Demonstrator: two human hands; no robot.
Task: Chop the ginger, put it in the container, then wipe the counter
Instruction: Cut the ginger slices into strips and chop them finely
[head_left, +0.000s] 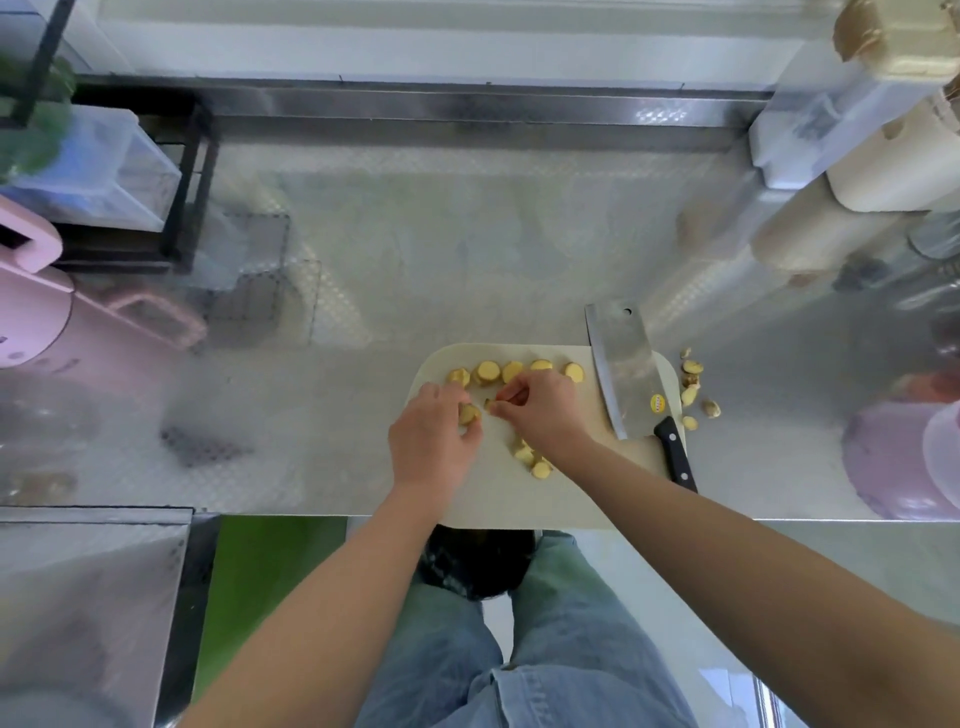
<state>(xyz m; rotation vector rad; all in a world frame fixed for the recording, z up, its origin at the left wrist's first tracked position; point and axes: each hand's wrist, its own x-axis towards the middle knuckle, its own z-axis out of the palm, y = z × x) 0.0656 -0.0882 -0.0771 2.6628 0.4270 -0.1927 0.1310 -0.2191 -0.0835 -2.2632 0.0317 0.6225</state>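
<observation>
Steel counter (467, 249) with a dimpled pattern runs back to a raised rim and a pale wall. At the left stand a pink appliance (31, 312) and a black rack (192, 182) with a clear box (104, 171) in it. At the right cream rolls (883, 166) lean over the counter. A pale board (498, 499) lies at the near edge, in front of the person's jeans. A cleaver (621, 364) lies flat along the board's right side, its blade tip past the far edge and its black handle toward the person, between the hands and a scatter of scraps (693, 384) on the bare steel just right of the board. Ginger slices (488, 372) sit in a row along the board's far edge, and more pieces (530, 457) lie by the right wrist, partly hidden by it. The left hand (431, 441) has its fingers curled round a chunk (469, 414) on the board. The right hand (545, 410) pinches a small bit (489, 404) just beside that chunk. A purple container (883, 457) stands at the far right, well apart from the board, with a pale lid (943, 447) partly over it; what is in it cannot be told.
</observation>
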